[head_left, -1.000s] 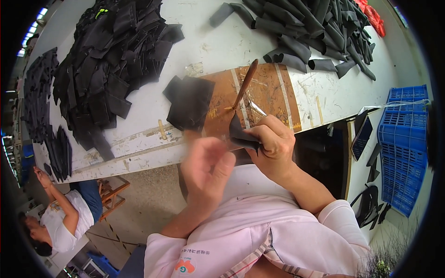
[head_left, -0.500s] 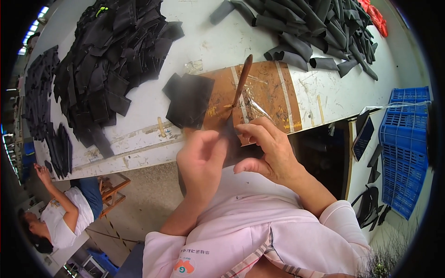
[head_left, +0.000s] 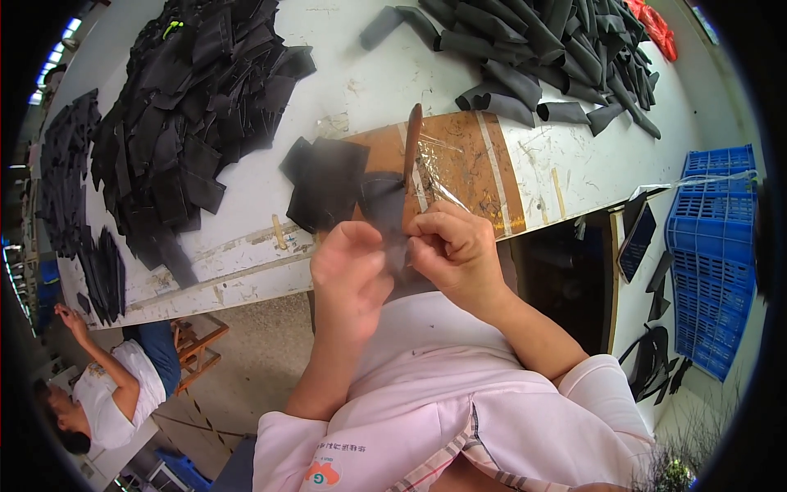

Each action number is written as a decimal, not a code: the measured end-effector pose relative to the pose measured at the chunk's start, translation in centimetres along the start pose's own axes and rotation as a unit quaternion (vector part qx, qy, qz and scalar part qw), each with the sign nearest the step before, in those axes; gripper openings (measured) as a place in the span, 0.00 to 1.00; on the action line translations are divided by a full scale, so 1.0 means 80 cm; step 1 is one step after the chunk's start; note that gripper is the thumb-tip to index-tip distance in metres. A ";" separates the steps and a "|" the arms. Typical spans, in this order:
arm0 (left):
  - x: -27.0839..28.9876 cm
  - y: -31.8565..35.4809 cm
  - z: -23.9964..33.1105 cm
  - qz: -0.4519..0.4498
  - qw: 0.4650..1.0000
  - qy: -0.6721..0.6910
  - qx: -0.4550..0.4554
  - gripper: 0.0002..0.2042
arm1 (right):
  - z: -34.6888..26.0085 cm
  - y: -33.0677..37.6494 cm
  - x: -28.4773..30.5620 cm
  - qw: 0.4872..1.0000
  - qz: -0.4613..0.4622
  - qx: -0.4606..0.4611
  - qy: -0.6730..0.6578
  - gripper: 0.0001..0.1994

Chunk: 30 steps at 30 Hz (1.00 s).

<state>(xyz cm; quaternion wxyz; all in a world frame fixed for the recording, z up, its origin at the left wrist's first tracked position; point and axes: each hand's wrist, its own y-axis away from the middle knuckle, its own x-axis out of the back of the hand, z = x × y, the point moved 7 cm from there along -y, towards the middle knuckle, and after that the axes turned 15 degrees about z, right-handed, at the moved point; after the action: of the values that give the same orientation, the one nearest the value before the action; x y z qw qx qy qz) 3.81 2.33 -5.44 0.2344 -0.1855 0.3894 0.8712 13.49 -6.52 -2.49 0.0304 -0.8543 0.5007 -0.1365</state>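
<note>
A black fabric piece (head_left: 384, 201) lies at the table's front edge and hangs down between my hands. Beside it a brown, blunt-tipped wooden stick (head_left: 413, 143) points away from me. My right hand (head_left: 456, 258) is closed, thumb and fingers pinched at the fabric's right side by the stick's near end. Left of the fabric, my left hand (head_left: 351, 266) is raised with its fingers bent; motion blur hides whether they grip anything. Flat black pieces (head_left: 325, 182) lie stacked just beyond the left hand.
A large heap of flat black pieces (head_left: 176, 115) covers the left side; rolled dark grey tubes (head_left: 525, 49) are piled at the far right. Brown board (head_left: 471, 152) is taped to the white table (head_left: 328, 49). Blue crates (head_left: 711, 254) stand right. Another person (head_left: 123, 377) sits at left.
The black fabric now lies spread left of the stick rather than at its near end. My right hand has closed from spread fingers. My left hand has turned and lifted slightly.
</note>
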 end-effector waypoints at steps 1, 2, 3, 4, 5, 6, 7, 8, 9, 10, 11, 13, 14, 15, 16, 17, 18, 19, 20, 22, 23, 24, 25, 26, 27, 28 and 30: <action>-0.008 0.005 -0.005 -0.069 0.989 0.097 0.091 0.11 | 0.011 0.004 -0.007 0.981 -0.040 -0.139 -0.133 0.04; -0.014 0.010 -0.003 -0.100 0.985 0.087 0.108 0.13 | 0.013 0.003 -0.003 0.981 -0.039 -0.139 -0.133 0.04; -0.014 0.010 -0.006 -0.101 0.985 0.087 0.109 0.13 | 0.028 0.011 -0.011 0.939 -0.085 -0.251 -0.222 0.03; -0.005 0.006 0.002 -0.052 0.997 -0.047 -0.019 0.14 | 0.038 0.022 -0.021 0.874 -0.129 -0.356 -0.305 0.02; 0.001 0.006 0.014 -0.002 0.973 -0.180 -0.147 0.14 | 0.040 0.025 -0.025 0.874 -0.129 -0.356 -0.305 0.02; 0.008 0.003 0.016 0.037 0.965 -0.197 -0.168 0.13 | 0.041 0.034 -0.034 0.817 -0.126 -0.404 -0.391 0.03; 0.007 0.000 0.011 0.037 0.965 -0.198 -0.168 0.13 | 0.038 0.040 -0.042 0.750 -0.122 -0.447 -0.472 0.04; 0.002 0.002 0.021 0.065 0.926 -0.240 -0.284 0.12 | 0.033 0.037 -0.040 0.771 -0.126 -0.426 -0.456 0.07; -0.003 0.011 0.031 0.094 0.870 -0.279 -0.396 0.11 | 0.031 0.034 -0.041 0.770 -0.127 -0.427 -0.457 0.07; -0.009 0.023 0.037 0.086 0.814 -0.312 -0.482 0.10 | 0.027 0.030 -0.040 0.820 -0.147 -0.379 -0.403 0.08; -0.008 0.026 0.038 0.087 0.814 -0.312 -0.483 0.10 | 0.023 0.026 -0.039 0.863 -0.167 -0.328 -0.346 0.10; -0.011 0.034 0.041 0.083 0.797 -0.321 -0.504 0.10 | 0.024 0.023 -0.035 0.877 -0.145 -0.321 -0.327 0.11; -0.009 0.029 0.039 0.045 0.803 -0.333 -0.492 0.12 | 0.026 0.020 -0.031 0.890 -0.123 -0.314 -0.308 0.11; -0.008 0.030 0.043 0.045 0.804 -0.333 -0.492 0.12 | 0.027 0.020 -0.030 0.890 -0.122 -0.314 -0.308 0.11; -0.009 0.021 0.038 -0.004 0.882 -0.277 -0.382 0.13 | 0.027 0.019 -0.027 0.897 -0.118 -0.301 -0.303 0.12; -0.013 0.015 0.030 -0.052 0.939 -0.215 -0.263 0.15 | 0.027 0.018 -0.024 0.903 -0.113 -0.287 -0.299 0.12; -0.012 0.014 0.027 -0.066 0.968 -0.179 -0.165 0.18 | 0.026 0.020 -0.024 0.902 -0.113 -0.289 -0.299 0.12; -0.010 0.014 0.030 -0.065 0.968 -0.180 -0.164 0.18 | 0.021 0.021 -0.023 0.899 -0.122 -0.282 -0.313 0.11; -0.018 0.019 0.014 -0.152 0.983 -0.093 -0.035 0.18 | 0.016 0.022 -0.022 0.895 -0.131 -0.275 -0.326 0.11; -0.031 0.037 0.003 -0.233 0.968 -0.002 0.092 0.18 | 0.006 0.022 -0.023 0.891 -0.142 -0.266 -0.340 0.10; -0.037 0.044 0.009 -0.232 0.969 0.018 0.081 0.21 | -0.006 0.017 -0.022 0.910 -0.143 -0.200 -0.334 0.09; -0.043 0.046 0.013 -0.236 0.968 0.039 0.072 0.24 | -0.016 0.011 -0.019 0.927 -0.140 -0.130 -0.323 0.09; -0.047 0.047 0.017 -0.240 0.967 0.059 0.063 0.28 | -0.018 0.006 -0.015 0.928 -0.137 -0.126 -0.322 0.09; -0.036 0.038 0.021 -0.188 0.982 -0.009 -0.027 0.26 | -0.023 -0.003 -0.006 0.927 -0.129 -0.105 -0.336 0.09; -0.037 0.040 0.019 -0.192 0.981 -0.009 -0.031 0.26 | -0.028 -0.010 0.000 0.925 -0.123 -0.083 -0.351 0.09; -0.036 0.042 0.030 -0.154 0.967 -0.108 -0.174 0.22 | -0.030 -0.010 0.000 0.940 -0.135 -0.035 -0.313 0.08; -0.042 0.056 0.049 -0.078 0.875 -0.256 -0.404 0.10 | -0.045 -0.020 0.009 0.963 -0.112 0.016 -0.244 0.08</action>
<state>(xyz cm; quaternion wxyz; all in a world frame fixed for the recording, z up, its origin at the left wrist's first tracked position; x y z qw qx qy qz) 3.54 1.85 1.34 0.2978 -0.0645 -0.0857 0.9486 14.25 -6.06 1.39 0.1496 -0.9117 0.3771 0.0652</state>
